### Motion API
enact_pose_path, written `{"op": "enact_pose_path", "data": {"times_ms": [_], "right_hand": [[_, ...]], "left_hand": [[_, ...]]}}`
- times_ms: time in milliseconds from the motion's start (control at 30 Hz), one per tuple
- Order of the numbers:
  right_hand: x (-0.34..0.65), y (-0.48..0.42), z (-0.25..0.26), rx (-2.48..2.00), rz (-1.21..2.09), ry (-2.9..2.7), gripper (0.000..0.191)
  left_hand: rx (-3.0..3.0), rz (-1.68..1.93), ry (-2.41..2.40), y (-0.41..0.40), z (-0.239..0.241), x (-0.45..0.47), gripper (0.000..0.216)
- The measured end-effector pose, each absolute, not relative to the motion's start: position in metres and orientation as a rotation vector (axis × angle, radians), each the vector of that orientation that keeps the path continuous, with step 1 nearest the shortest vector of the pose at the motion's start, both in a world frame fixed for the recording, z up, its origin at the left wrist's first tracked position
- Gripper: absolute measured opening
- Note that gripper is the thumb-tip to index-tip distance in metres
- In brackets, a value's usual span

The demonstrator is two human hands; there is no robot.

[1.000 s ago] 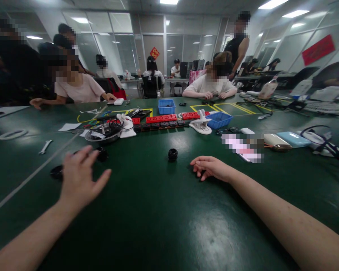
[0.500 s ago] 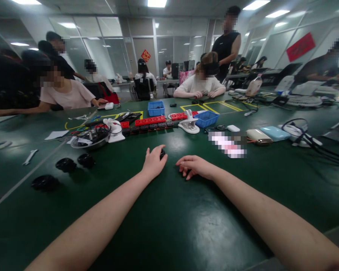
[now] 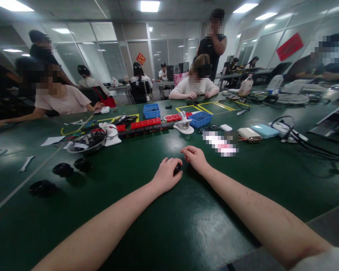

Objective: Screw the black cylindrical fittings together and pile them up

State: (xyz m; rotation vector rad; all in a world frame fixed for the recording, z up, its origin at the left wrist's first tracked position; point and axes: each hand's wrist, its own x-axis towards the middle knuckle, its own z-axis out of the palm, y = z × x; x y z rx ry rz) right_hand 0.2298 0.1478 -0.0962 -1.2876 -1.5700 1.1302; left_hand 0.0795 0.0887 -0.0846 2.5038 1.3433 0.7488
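My left hand (image 3: pixel 167 174) is closed around a small black rounded object (image 3: pixel 177 169) just above or on the green tabletop. Most of that object is hidden by the fingers, so its kind cannot be made out. Just to the right, my right hand (image 3: pixel 195 158) hovers near it, loosely curled with its fingers somewhat apart and nothing visible in them. On the left side of the table sit three black round parts: one nearest me (image 3: pixel 42 188), one behind it (image 3: pixel 62 169), and a third (image 3: pixel 83 164) farther right.
A wrench (image 3: pixel 26 164) lies at the far left. Ahead are a metal bowl of cables (image 3: pixel 87 146), red power strips (image 3: pixel 145 123), white clips (image 3: pixel 183 124) and blue bins (image 3: pixel 200 119). A light blue case (image 3: pixel 264 131) and cables are to the right. Several people sit or stand beyond.
My left hand has moved right and toward me with the black object still in it. My right hand has shifted slightly forward, and the view has turned a little.
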Motion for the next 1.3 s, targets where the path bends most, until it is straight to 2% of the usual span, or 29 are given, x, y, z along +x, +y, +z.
{"op": "enact_pose_path", "data": {"times_ms": [233, 333, 500, 700, 900, 1200, 1300], "right_hand": [[0.222, 0.137, -0.096, -1.259, 1.041, -1.811, 0.024], [0.215, 0.124, -0.090, -1.195, 0.992, -1.911, 0.017], [0.204, 0.103, -0.083, -1.058, 0.936, -2.075, 0.015], [0.201, 0.100, -0.082, -1.068, 0.911, -2.176, 0.017], [0.196, 0.103, -0.083, -1.113, 0.876, -2.237, 0.019], [0.190, 0.099, -0.081, -1.077, 0.845, -2.347, 0.019], [0.190, 0.097, -0.079, -1.070, 0.837, -2.363, 0.018]], "left_hand": [[2.494, 0.604, 1.137, 0.018, -0.071, 0.062, 0.021], [2.447, 0.535, 1.123, -0.010, -0.066, 0.050, 0.021], [2.362, 0.422, 1.132, -0.036, -0.061, 0.039, 0.025], [2.330, 0.406, 1.007, -0.033, -0.060, 0.033, 0.034], [2.149, 0.414, 0.945, -0.022, -0.061, 0.018, 0.069], [2.177, 0.451, 1.021, -0.013, -0.075, 0.009, 0.074], [2.195, 0.504, 1.022, -0.015, -0.082, 0.011, 0.082]]}}
